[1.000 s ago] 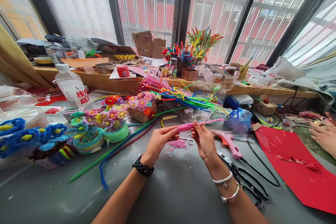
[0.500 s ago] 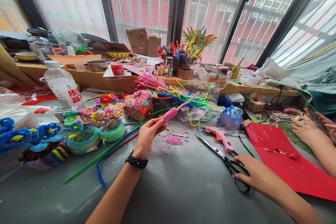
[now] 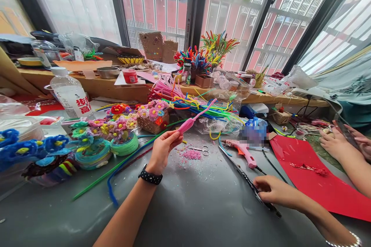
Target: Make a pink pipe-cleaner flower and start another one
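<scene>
A pink fuzzy piece with a thin twisted stem [image 3: 187,124] is pinched in my left hand [image 3: 164,148], its stem pointing up to the right. At the right, my right hand [image 3: 275,191] has its fingers around the handles of large black-handled scissors [image 3: 246,179], which are turned on edge with blades toward the upper left. Pink fluff clippings [image 3: 191,154] lie on the grey table [image 3: 188,208] between my hands, beside small silver scissors [image 3: 205,150]. A pink glue gun [image 3: 246,154] rests just beyond the large scissors.
Fuzzy flower pots [image 3: 124,144] and a water bottle [image 3: 68,94] stand at left. Pipe cleaners [image 3: 199,106] pile up at the centre back. At right are a red sheet [image 3: 313,177] and another person's hands [image 3: 337,142] with a phone.
My right hand has closed on the large scissors' handles and tipped them from flat onto their edge. My left hand and the pink piece have hardly moved.
</scene>
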`<action>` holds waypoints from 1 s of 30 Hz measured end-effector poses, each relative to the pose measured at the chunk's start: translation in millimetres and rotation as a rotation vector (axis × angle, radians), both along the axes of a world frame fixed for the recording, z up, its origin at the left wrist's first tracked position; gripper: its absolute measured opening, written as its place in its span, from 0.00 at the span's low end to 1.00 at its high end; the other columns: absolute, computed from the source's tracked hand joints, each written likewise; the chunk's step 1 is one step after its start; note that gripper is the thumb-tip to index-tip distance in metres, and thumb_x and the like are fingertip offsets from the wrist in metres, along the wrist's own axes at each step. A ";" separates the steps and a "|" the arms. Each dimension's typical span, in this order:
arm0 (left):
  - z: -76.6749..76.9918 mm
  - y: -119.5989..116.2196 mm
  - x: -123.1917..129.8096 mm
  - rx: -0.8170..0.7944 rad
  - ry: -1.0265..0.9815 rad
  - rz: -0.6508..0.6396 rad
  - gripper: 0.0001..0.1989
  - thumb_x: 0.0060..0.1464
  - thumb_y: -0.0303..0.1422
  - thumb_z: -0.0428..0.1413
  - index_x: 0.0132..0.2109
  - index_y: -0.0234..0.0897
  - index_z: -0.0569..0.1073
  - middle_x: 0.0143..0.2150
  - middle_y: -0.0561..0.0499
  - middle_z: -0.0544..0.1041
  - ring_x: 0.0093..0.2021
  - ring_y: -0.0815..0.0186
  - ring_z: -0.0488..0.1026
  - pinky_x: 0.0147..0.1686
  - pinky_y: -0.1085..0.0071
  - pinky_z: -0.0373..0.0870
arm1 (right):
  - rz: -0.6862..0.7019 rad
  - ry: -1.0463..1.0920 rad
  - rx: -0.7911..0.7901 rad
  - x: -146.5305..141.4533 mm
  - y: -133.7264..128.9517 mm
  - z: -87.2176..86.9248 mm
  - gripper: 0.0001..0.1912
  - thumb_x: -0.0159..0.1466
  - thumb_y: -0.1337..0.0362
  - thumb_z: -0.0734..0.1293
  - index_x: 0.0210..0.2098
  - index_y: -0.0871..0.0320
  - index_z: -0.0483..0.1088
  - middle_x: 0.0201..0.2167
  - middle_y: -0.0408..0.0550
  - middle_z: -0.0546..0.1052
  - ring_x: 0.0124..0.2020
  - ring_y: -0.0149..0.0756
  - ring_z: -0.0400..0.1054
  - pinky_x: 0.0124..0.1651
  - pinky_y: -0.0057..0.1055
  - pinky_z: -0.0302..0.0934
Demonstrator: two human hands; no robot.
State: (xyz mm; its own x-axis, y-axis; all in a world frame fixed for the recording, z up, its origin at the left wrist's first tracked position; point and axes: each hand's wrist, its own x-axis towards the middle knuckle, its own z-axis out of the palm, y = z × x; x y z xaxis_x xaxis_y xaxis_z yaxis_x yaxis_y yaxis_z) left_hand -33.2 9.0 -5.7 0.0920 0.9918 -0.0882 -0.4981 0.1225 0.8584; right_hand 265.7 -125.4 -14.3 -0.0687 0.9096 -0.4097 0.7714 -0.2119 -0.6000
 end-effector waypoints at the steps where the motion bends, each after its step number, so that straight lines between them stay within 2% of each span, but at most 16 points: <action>1: -0.3 0.2 0.1 -0.002 -0.005 0.007 0.08 0.36 0.28 0.61 0.29 0.31 0.73 0.25 0.51 0.76 0.26 0.73 0.72 0.34 0.76 0.69 | -0.032 0.109 -0.042 -0.8 -2.8 2.9 0.06 0.49 0.65 0.61 0.18 0.58 0.57 0.17 0.39 0.64 0.22 0.29 0.59 0.24 0.24 0.52; 4: -1.0 1.3 0.4 0.004 -0.018 0.034 0.09 0.34 0.28 0.62 0.29 0.30 0.74 0.25 0.52 0.76 0.26 0.73 0.71 0.33 0.76 0.68 | -0.142 0.362 -0.141 -5.4 -12.6 12.0 0.12 0.52 0.55 0.62 0.24 0.59 0.64 0.25 0.46 0.71 0.28 0.33 0.66 0.32 0.27 0.59; 7: -1.0 1.8 0.8 0.006 -0.025 0.047 0.10 0.32 0.29 0.62 0.28 0.30 0.74 0.25 0.52 0.75 0.26 0.73 0.71 0.34 0.75 0.68 | -0.182 0.408 -0.075 -10.3 -19.6 16.9 0.16 0.50 0.52 0.65 0.28 0.60 0.69 0.33 0.53 0.73 0.37 0.41 0.67 0.41 0.32 0.59; 10: -0.3 1.0 1.4 0.009 -0.011 0.030 0.10 0.33 0.30 0.62 0.28 0.31 0.74 0.25 0.52 0.75 0.27 0.73 0.71 0.35 0.74 0.67 | -0.161 0.503 -0.013 -17.8 -21.2 16.8 0.21 0.46 0.49 0.67 0.33 0.58 0.71 0.40 0.57 0.72 0.45 0.48 0.64 0.46 0.38 0.56; 13: 0.9 -1.0 2.4 0.033 0.020 0.038 0.11 0.34 0.31 0.62 0.30 0.31 0.74 0.26 0.53 0.75 0.27 0.73 0.71 0.36 0.73 0.67 | -0.087 0.698 -0.003 -32.5 -18.8 16.6 0.28 0.45 0.45 0.66 0.38 0.57 0.69 0.47 0.58 0.68 0.48 0.48 0.62 0.49 0.40 0.54; 16: 2.7 -3.1 3.5 0.049 0.047 0.065 0.12 0.34 0.31 0.62 0.30 0.31 0.73 0.26 0.52 0.74 0.27 0.72 0.71 0.36 0.71 0.68 | -0.045 0.749 0.026 -52.5 -13.9 18.6 0.30 0.46 0.43 0.64 0.39 0.59 0.69 0.47 0.59 0.67 0.49 0.48 0.60 0.49 0.40 0.54; 20: 3.5 -4.7 4.4 0.083 0.071 0.090 0.11 0.34 0.32 0.61 0.28 0.30 0.70 0.25 0.53 0.73 0.27 0.71 0.71 0.35 0.71 0.68 | -0.088 0.637 0.038 -74.6 -6.3 20.4 0.30 0.46 0.43 0.64 0.40 0.59 0.68 0.44 0.57 0.70 0.45 0.47 0.63 0.48 0.39 0.55; 25: 2.8 -5.6 4.7 0.124 0.088 0.089 0.10 0.36 0.32 0.61 0.26 0.31 0.68 0.24 0.55 0.72 0.26 0.73 0.71 0.34 0.73 0.68 | -0.072 0.581 0.023 -85.7 1.0 17.4 0.28 0.46 0.45 0.65 0.38 0.59 0.68 0.42 0.53 0.71 0.44 0.46 0.63 0.47 0.36 0.55; 30: 4.8 -7.7 6.2 0.140 0.189 0.071 0.12 0.35 0.34 0.61 0.26 0.31 0.69 0.24 0.53 0.72 0.26 0.70 0.71 0.32 0.71 0.69 | -0.089 0.618 0.045 -94.9 7.8 10.9 0.26 0.46 0.46 0.65 0.36 0.60 0.68 0.41 0.53 0.71 0.44 0.45 0.63 0.46 0.36 0.55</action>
State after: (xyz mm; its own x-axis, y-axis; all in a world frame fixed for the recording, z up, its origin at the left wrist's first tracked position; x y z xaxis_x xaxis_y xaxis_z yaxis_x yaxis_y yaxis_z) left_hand -26.9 1.3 -1.0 0.0165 0.9990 0.0412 -0.3303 -0.0334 0.9433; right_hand 170.8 -117.6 -3.5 -0.2039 0.9381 -0.2800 0.2599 -0.2239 -0.9393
